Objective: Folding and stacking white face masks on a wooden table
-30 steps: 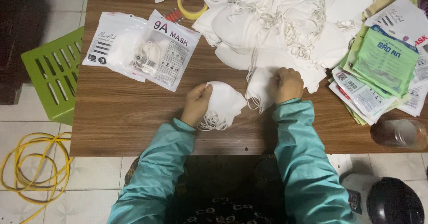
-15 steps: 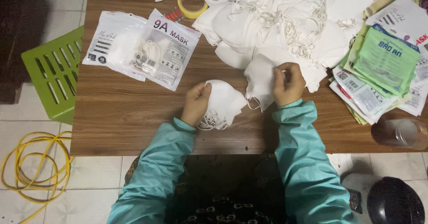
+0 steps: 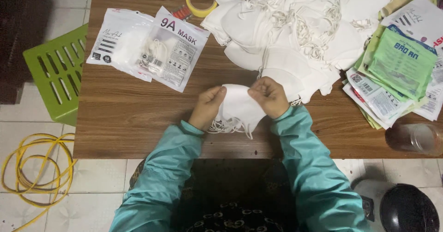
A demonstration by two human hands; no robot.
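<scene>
My left hand and my right hand together hold a small stack of folded white face masks just above the near edge of the brown wooden table. Each hand pinches one upper corner of the stack. White ear loops hang from its lower side. Both arms are in teal sleeves. Right behind my right hand lies a big heap of loose white masks with tangled loops.
Two clear mask pouches lie at the left of the table, a yellow tape roll at the back, a stack of green and white packets at the right, and a plastic cup at the right front corner. A green stool, yellow cable and black helmet are on the floor.
My right hand has drawn a mask from the heap over to the left and laid it on the stack in my left hand. Both hands now grip the stack together.
</scene>
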